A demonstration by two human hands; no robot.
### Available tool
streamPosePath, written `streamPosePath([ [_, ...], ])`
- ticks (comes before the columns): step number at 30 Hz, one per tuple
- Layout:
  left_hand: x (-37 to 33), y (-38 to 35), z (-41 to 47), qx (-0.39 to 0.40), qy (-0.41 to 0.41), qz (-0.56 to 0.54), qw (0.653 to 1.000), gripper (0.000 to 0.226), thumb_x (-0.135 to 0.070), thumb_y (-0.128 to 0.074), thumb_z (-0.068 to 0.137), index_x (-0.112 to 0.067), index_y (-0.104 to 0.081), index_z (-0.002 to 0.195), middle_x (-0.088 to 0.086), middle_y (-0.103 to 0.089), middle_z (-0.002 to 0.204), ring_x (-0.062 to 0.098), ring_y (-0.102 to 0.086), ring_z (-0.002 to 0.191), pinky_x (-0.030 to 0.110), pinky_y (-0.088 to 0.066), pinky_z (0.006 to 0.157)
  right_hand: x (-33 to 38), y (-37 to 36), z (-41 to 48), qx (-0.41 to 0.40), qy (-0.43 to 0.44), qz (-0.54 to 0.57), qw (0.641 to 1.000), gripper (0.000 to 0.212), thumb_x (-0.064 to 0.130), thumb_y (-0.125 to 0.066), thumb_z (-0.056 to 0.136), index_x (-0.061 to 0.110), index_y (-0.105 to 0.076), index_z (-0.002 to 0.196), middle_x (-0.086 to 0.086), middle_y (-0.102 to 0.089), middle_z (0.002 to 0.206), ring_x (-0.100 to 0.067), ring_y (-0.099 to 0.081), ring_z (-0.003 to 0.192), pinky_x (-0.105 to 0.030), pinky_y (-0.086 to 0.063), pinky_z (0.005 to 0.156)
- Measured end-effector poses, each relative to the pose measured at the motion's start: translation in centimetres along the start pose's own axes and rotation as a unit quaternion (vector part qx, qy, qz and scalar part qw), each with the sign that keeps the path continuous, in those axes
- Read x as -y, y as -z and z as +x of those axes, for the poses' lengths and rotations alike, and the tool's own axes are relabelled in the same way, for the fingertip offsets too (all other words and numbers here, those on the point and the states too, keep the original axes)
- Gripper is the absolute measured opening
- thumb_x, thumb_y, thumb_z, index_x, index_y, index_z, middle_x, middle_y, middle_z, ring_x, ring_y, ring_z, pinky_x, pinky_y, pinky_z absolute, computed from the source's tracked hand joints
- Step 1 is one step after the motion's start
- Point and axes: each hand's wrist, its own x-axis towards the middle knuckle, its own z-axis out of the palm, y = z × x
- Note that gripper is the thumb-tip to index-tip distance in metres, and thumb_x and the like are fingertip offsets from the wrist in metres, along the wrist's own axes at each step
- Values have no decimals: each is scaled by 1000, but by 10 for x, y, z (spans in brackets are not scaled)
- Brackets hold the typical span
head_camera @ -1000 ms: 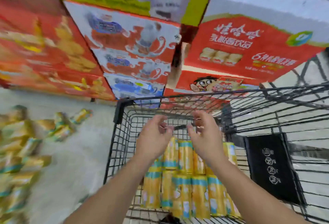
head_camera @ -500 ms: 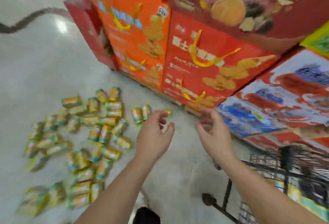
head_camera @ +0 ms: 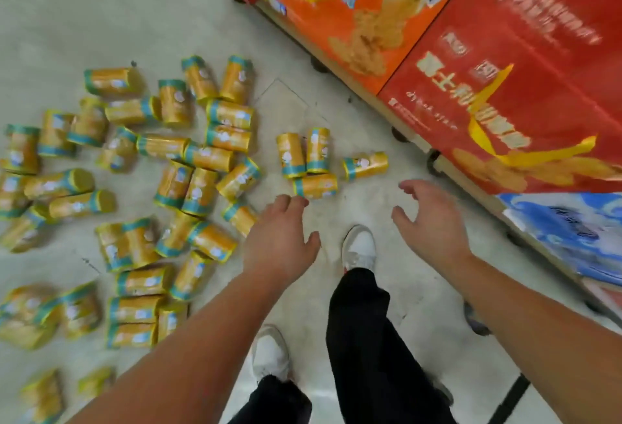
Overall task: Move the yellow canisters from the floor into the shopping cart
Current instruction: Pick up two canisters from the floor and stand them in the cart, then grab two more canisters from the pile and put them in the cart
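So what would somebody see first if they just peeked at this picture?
Probably the heap of yellow canisters scattered over the pale floor on the left. Next, the big orange and red boxes standing at the upper right. In the middle, the left hand and right hand reach down, both empty, near four canisters lying apart.

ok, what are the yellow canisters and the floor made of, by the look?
The yellow canisters: likely paperboard or thin plastic tubes in a printed yellow wrap with teal bands, slightly glossy; blur leaves it open. The floor: hard pale speckled stone or terrazzo-like tile, smooth with soft sheen; thin seam lines show.
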Motion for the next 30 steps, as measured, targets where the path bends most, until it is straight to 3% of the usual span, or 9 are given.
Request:
streamPosePath([
  [3, 26, -68, 80, 30, 5, 43, 999, 59, -38, -59, 86, -19, -41, 138, 2, -42, 137, 26, -42, 125, 42, -45, 93, -32, -73, 86, 49, 16, -68, 996, 50, 27, -60, 91, 20, -47, 138, -6, -52, 136, -25, -47, 125, -37, -45, 93],
  [7, 61, -164, 175, 52, -17, 115, 992, 73, -36, -64, 80, -19, -32, 144, 4, -35, 146, 28, -35, 133, 45, -39, 104, -77, -161, 183, 81, 56, -147, 984, 70, 28, -64, 84, 22, -36, 148, -10, -42, 148, -33, -40, 133, -42, -33, 109],
  [10, 78, -224, 217, 52, -25, 169, 984, 78, -30, -70, 76, -22, -32, 143, 6, -32, 147, 29, -33, 134, 46, -34, 107, -107, -209, 226, 122, 74, -216, 966, 88, 30, -67, 83, 31, -17, 155, -6, -18, 162, -33, -18, 147, -53, -18, 119],
  [12, 86, -252, 228, 10, -37, 221, 974, 75, -24, -74, 71, -22, -38, 136, 9, -37, 139, 32, -39, 125, 48, -37, 100, -122, -228, 237, 129, 85, -244, 957, 94, 28, -70, 82, 34, -10, 155, -3, -10, 164, -33, -6, 150, -56, -10, 119],
  [17, 94, -282, 239, -72, -14, 297, 952, 69, -16, -75, 67, -23, -42, 128, 12, -47, 116, 33, -48, 103, 47, -42, 79, -130, -246, 236, 25, 107, -236, 965, 70, 19, -70, 79, 34, -39, 139, -6, -39, 142, -36, -30, 136, -58, -16, 117],
  [20, 89, -279, 237, -52, 9, 257, 965, 56, -12, -70, 73, -17, -43, 122, 15, -48, 116, 37, -50, 101, 48, -45, 76, -131, -241, 220, 76, 61, -212, 972, 66, 27, -74, 77, 32, -42, 134, -7, -45, 132, -34, -42, 126, -55, -24, 115],
  [23, 77, -259, 216, 29, 40, 151, 987, 58, -21, -71, 76, -18, -40, 125, 8, -50, 118, 34, -52, 106, 42, -44, 65, -131, -219, 184, 112, -11, -113, 987, 68, 37, -78, 74, 32, -42, 132, -5, -47, 126, -30, -50, 114, -44, -44, 95],
  [25, 62, -236, 188, 31, 40, 75, 996, 58, -29, -69, 76, -21, -39, 125, 3, -52, 115, 29, -54, 105, 41, -44, 64, -127, -196, 152, 102, -51, -35, 993, 68, 39, -78, 74, 34, -41, 131, -3, -47, 124, -27, -51, 112, -39, -47, 84],
  [30, -2, -135, 98, -10, 32, -174, 984, 62, -30, -76, 67, -29, -46, 121, -4, -60, 106, 21, -60, 97, 36, -50, 77, -81, -101, 58, 16, -130, 197, 971, 71, 40, -84, 70, 35, -44, 128, 1, -51, 120, -20, -58, 107, -42, -53, 86],
])
